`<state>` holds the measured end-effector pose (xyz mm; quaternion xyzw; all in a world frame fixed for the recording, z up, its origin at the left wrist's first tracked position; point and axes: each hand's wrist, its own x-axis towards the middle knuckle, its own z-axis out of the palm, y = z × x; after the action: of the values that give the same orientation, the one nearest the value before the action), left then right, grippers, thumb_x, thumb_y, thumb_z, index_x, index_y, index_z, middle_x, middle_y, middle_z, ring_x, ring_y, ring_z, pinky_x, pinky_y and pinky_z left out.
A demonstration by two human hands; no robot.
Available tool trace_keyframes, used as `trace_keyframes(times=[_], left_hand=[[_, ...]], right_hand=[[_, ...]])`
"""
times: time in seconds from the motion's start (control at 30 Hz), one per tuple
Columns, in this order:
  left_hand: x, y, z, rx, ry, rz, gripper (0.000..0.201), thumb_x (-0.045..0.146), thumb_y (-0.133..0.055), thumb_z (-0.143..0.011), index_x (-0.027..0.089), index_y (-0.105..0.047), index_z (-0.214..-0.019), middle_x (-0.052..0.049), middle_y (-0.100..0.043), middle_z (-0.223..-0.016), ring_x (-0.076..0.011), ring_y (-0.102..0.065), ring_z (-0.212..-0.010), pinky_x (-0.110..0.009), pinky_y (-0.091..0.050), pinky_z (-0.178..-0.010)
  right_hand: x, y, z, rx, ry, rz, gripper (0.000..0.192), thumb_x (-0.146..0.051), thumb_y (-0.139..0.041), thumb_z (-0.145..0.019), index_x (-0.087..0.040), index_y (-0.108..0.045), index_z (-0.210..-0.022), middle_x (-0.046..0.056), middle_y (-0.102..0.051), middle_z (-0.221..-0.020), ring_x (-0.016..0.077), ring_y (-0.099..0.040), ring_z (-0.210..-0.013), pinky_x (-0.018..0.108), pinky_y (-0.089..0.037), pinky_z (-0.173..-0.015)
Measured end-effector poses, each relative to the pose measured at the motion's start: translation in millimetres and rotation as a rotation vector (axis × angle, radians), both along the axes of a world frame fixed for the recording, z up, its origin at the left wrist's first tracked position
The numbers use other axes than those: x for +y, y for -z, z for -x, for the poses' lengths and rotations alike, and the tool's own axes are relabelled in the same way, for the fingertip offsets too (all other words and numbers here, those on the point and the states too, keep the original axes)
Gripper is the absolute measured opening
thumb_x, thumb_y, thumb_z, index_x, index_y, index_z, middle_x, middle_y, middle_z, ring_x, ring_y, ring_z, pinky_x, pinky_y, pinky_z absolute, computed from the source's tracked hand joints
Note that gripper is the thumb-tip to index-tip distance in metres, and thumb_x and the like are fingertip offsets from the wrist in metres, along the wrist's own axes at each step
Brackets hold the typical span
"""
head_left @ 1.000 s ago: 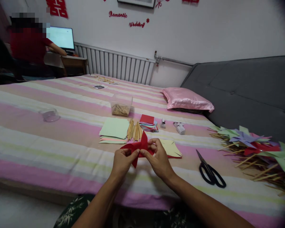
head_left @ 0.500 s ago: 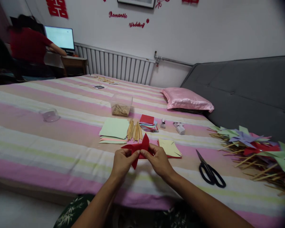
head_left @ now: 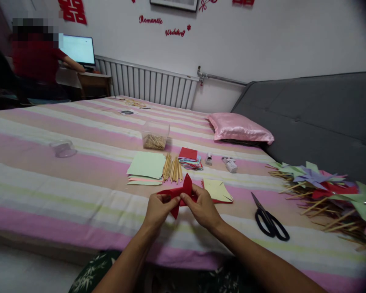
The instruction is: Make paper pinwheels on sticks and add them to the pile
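- Your left hand point(head_left: 157, 209) and right hand point(head_left: 203, 207) are both closed in a pinch on the red paper pinwheel point(head_left: 179, 193), held just above the bed point(head_left: 79, 191) at lower centre.
- You seem to be gathering its folded points at the middle; next likely calls for a stick from the wooden sticks point(head_left: 172, 169).
- Your fingertips hide the pinwheel's centre.
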<state>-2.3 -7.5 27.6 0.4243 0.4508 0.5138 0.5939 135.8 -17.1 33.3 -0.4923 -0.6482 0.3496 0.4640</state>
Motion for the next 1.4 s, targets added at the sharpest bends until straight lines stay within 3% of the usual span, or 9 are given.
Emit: trace_keyframes(times=[0.33, 0.43, 0.53, 0.57, 0.63, 0.77, 0.9, 1.13, 1.4], left_hand=[[3.5, -0.5, 6.9, 0.031, 0.099, -0.057, 0.023, 0.025, -0.073, -0.055, 0.012, -0.072, -0.074, -0.007, -0.072, -0.068, -0.0177, -0.064, -0.063, -0.025, -0.047, -0.061], [13.9, -1.5, 19.7, 0.048, 0.072, -0.074, 0.027, 0.034, -0.067, -0.063, 0.012, -0.071, -0.077, -0.01, -0.072, -0.076, -0.02, -0.065, -0.07, -0.025, -0.047, -0.06], [31.3, 3.7, 29.9, 0.343, -0.131, -0.098, 0.034, 0.042, -0.056, -0.07, 0.011, -0.069, -0.08, -0.012, -0.072, -0.078, -0.0211, -0.066, -0.074, -0.026, -0.047, -0.06], [37.6, 6.3, 31.2, 0.544, -0.169, -0.144, 0.034, 0.042, -0.053, -0.072, 0.012, -0.068, -0.081, -0.011, -0.072, -0.079, -0.0203, -0.066, -0.072, -0.025, -0.046, -0.058], [49.8, 10.7, 30.4, 0.692, -0.231, -0.169, 0.028, 0.037, -0.056, -0.07, 0.014, -0.069, -0.078, -0.009, -0.072, -0.073, -0.0208, -0.065, -0.068, -0.026, -0.044, -0.056], [72.3, 10.9, 20.1, 0.958, -0.283, -0.216, 0.02, 0.031, -0.056, -0.07, 0.02, -0.072, -0.076, -0.009, -0.072, -0.078, -0.0229, -0.063, -0.075, -0.028, -0.04, -0.062], [94.9, 6.3, 6.8, 1.185, -0.255, -0.197, 0.022, 0.027, -0.054, -0.072, 0.02, -0.073, -0.08, -0.012, -0.072, -0.084, -0.0251, -0.064, -0.081, -0.029, -0.039, -0.063], [122.0, 12.5, -16.2, 1.453, -0.231, -0.091, 0.024, 0.021, -0.052, -0.07, 0.011, -0.072, -0.079, -0.021, -0.07, -0.085, -0.0298, -0.065, -0.083, -0.033, -0.044, -0.066], [134.0, 18.2, -21.7, 1.536, -0.235, -0.083, 0.027, 0.026, -0.052, -0.072, 0.011, -0.071, -0.085, -0.02, -0.07, -0.085, -0.0297, -0.065, -0.083, -0.032, -0.045, -0.064]], right_hand=[[8.6, -6.3, -13.5, 0.014, -0.089, 0.034, 0.022, -0.031, -0.06, -0.076, -0.015, -0.068, -0.089, 0.006, -0.071, -0.088, 0.022, -0.063, -0.081, 0.035, -0.05, -0.075], [12.7, -11.4, -23.5, 0.158, -0.01, 0.078, 0.027, -0.035, -0.065, -0.071, -0.014, -0.068, -0.087, 0.007, -0.071, -0.086, 0.0218, -0.064, -0.079, 0.034, -0.049, -0.072], [13.9, -20.2, -34.8, 0.313, 0.192, 0.193, 0.033, -0.04, -0.069, -0.066, -0.013, -0.066, -0.084, 0.006, -0.07, -0.079, 0.0212, -0.063, -0.071, 0.029, -0.048, -0.058], [13.4, -23.7, -37.8, 0.349, 0.254, 0.228, 0.034, -0.042, -0.069, -0.065, -0.014, -0.065, -0.083, 0.006, -0.07, -0.077, 0.0211, -0.063, -0.069, 0.027, -0.046, -0.052], [11.3, -30.0, -42.3, 0.4, 0.335, 0.273, 0.036, -0.044, -0.07, -0.063, -0.015, -0.064, -0.083, 0.005, -0.069, -0.074, 0.0209, -0.062, -0.066, 0.024, -0.04, -0.045], [8.8, -34.8, -45.6, 0.459, 0.358, 0.291, 0.036, -0.043, -0.07, -0.061, -0.015, -0.063, -0.083, 0.005, -0.068, -0.071, 0.0185, -0.059, -0.06, 0.022, -0.035, -0.04], [13.7, -28.2, -47.4, 0.466, 0.333, 0.252, 0.038, -0.045, -0.071, -0.058, -0.015, -0.064, -0.08, 0.003, -0.066, -0.066, 0.0164, -0.057, -0.055, 0.021, -0.033, -0.038], [16.0, -26.0, -53.4, 0.453, 0.349, 0.253, 0.041, -0.048, -0.071, -0.057, -0.013, -0.065, -0.079, 0.002, -0.065, -0.064, 0.014, -0.054, -0.053, 0.02, -0.031, -0.038], [17.8, -26.3, -57.9, 0.489, 0.315, 0.253, 0.044, -0.049, -0.07, -0.058, -0.013, -0.065, -0.082, 0.007, -0.068, -0.072, 0.0199, -0.06, -0.063, 0.02, -0.032, -0.039]])
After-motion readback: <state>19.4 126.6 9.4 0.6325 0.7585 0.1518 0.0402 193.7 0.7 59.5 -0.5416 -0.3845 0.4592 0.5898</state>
